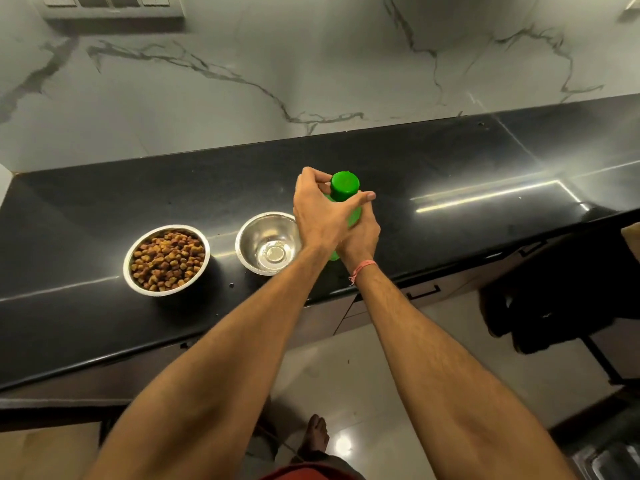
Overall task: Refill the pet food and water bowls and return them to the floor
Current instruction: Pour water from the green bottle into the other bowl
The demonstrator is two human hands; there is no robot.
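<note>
Two steel bowls stand on the black counter (450, 209). The left bowl (166, 260) is full of brown kibble. The right bowl (268, 242) holds a little clear water at the bottom. Just right of it stands a green bottle (344, 187) with a green cap. My left hand (322, 209) curls over the cap and neck, thumb and fingers around it. My right hand (360, 237), with a pink thread at the wrist, grips the bottle's body lower down, mostly hidden behind the left hand.
A marble wall rises behind the counter, with a socket panel (110, 1) at the top left. Drawer fronts (422, 292) run under the counter edge. A dark bag or cloth (554, 299) hangs at the right. My bare foot (313, 434) stands on the glossy floor.
</note>
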